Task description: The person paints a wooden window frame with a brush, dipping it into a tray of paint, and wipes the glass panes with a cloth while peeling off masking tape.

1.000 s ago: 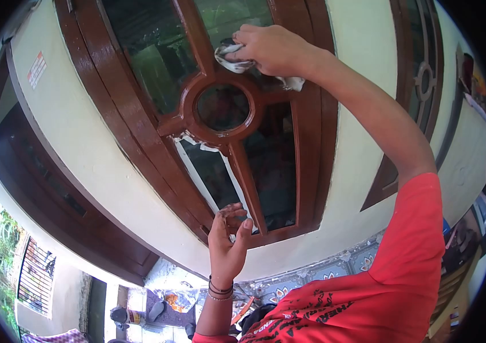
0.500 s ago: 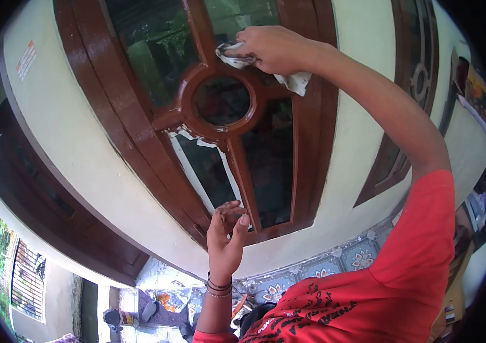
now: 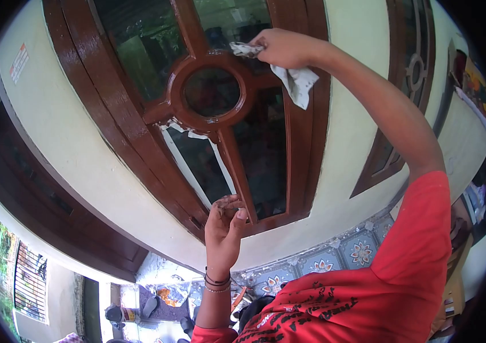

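Observation:
My right hand (image 3: 291, 48) is closed on a white rag (image 3: 297, 86) smeared with dark stains. One end of the rag sticks out past the fingertips near the upper right of the round frame, and the rest hangs below my palm. My left hand (image 3: 224, 231) is raised in front of the lower part of the window, fingers loosely bent and the thumb apart, with dark smudges on the fingers. Behind both hands stands a glossy brown wooden window frame (image 3: 215, 120) with a round pane (image 3: 212, 92). White masking strips (image 3: 184, 163) edge the lower left pane.
Cream wall (image 3: 91, 137) surrounds the window, and a second brown window (image 3: 403, 86) is at the right. Below are patterned floor tiles (image 3: 320, 263). A can (image 3: 128, 314) and other items lie on the floor at lower left. Clutter is stacked along the right edge.
My right hand has drawn slightly away from the round frame, and more of the rag now hangs down. My left hand stays raised, its thumb nearer the fingers. The view has shifted slightly.

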### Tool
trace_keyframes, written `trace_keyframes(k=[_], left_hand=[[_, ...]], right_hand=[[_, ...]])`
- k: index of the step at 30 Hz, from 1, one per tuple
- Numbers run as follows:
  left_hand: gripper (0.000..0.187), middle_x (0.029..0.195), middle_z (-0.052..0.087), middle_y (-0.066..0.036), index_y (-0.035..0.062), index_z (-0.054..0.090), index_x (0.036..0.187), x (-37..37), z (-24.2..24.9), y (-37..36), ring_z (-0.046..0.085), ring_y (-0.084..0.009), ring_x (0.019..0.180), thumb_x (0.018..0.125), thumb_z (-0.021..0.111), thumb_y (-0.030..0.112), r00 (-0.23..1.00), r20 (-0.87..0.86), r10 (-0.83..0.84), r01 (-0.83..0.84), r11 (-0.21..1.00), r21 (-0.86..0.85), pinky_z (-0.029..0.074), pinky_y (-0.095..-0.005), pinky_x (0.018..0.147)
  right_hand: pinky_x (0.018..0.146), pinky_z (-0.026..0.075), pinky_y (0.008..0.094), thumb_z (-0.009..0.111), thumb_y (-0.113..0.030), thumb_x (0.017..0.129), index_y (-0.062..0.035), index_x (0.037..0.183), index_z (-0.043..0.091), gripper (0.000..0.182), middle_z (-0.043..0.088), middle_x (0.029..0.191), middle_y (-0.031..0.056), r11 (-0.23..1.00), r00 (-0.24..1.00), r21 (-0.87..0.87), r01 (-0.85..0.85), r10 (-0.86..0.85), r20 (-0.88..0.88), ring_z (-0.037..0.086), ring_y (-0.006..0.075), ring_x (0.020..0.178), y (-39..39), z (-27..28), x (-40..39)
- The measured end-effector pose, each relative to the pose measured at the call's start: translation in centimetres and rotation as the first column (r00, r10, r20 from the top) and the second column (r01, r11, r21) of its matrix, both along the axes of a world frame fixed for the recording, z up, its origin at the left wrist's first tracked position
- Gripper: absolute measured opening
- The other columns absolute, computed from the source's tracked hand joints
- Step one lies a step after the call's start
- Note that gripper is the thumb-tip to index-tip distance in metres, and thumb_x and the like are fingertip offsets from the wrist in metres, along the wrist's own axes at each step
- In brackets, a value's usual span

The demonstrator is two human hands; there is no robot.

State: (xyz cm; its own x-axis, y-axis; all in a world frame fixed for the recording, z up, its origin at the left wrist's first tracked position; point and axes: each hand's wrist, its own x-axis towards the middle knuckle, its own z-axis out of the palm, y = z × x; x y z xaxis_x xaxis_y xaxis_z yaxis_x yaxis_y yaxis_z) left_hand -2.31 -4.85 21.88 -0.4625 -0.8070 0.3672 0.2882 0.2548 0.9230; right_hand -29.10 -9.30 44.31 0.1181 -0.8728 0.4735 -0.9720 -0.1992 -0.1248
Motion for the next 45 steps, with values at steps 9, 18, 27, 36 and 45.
trace_keyframes(k=[9, 18, 27, 36, 45], left_hand=[[0.028, 0.100, 0.057, -0.006, -0.0037, 0.049, 0.113, -0.1, -0.2, 0.8, 0.055, -0.0099, 0.085, 0.090, 0.057, 0.011, 0.999, 0.022, -0.024, 0.024, 1.000, 0.017, 0.047, -0.0240, 0.074], [0.029, 0.095, 0.058, -0.005, -0.0039, 0.051, 0.112, 1.3, -0.2, 0.8, 0.056, -0.0082, 0.081, 0.089, 0.058, 0.011, 0.998, -0.002, 0.057, -0.057, 0.998, -0.026, 0.045, -0.0213, 0.075], [0.027, 0.115, 0.052, -0.009, -0.0046, 0.053, 0.110, 3.7, -1.2, -0.4, 0.056, -0.0118, 0.093, 0.089, 0.058, 0.012, 0.994, 0.041, 0.103, -0.102, 0.994, -0.027, 0.046, -0.0237, 0.080], [0.027, 0.095, 0.061, -0.006, -0.0011, 0.051, 0.113, 7.9, -1.6, 0.9, 0.055, -0.0075, 0.076, 0.090, 0.056, 0.012, 0.989, -0.072, 0.127, -0.122, 0.990, 0.078, 0.044, -0.0196, 0.065], [0.029, 0.095, 0.062, -0.010, -0.0015, 0.049, 0.115, 10.2, -2.4, 1.9, 0.054, -0.0097, 0.075, 0.091, 0.056, 0.014, 0.992, -0.058, 0.110, -0.105, 0.991, 0.083, 0.043, -0.0216, 0.064]], right_hand=[[0.069, 0.046, 0.0329, 0.052, -0.015, 0.080, 0.0048, 0.112, 0.059, 0.038, 0.065, 0.082, 0.0137, 0.992, 0.956, 0.075, 0.101, -0.117, 0.267, 0.060, 0.0200, 0.072, 2.0, -3.9, -0.6], [0.067, 0.046, 0.0401, 0.056, -0.019, 0.078, 0.0022, 0.097, 0.062, 0.029, 0.063, 0.080, 0.0210, 0.922, 0.999, -0.386, 0.028, -0.042, -0.029, 0.061, 0.0339, 0.071, 2.8, 1.6, 3.0], [0.078, 0.049, 0.0456, 0.050, -0.020, 0.079, 0.0023, 0.086, 0.067, 0.028, 0.064, 0.093, 0.0252, 0.728, 0.971, -0.663, 0.173, -0.238, -0.008, 0.062, 0.0397, 0.088, -1.1, 13.8, 12.9], [0.083, 0.050, 0.0401, 0.055, -0.017, 0.082, 0.0004, 0.094, 0.069, 0.025, 0.064, 0.105, 0.0200, 0.727, 0.898, -0.535, 0.430, -0.282, 0.337, 0.061, 0.0333, 0.101, -7.9, 13.4, 16.6], [0.076, 0.052, 0.0399, 0.056, -0.013, 0.083, -0.0007, 0.084, 0.068, 0.018, 0.066, 0.097, 0.0193, 0.715, 0.888, -0.532, 0.454, -0.312, 0.339, 0.064, 0.0337, 0.091, -7.3, 7.9, 16.5]])
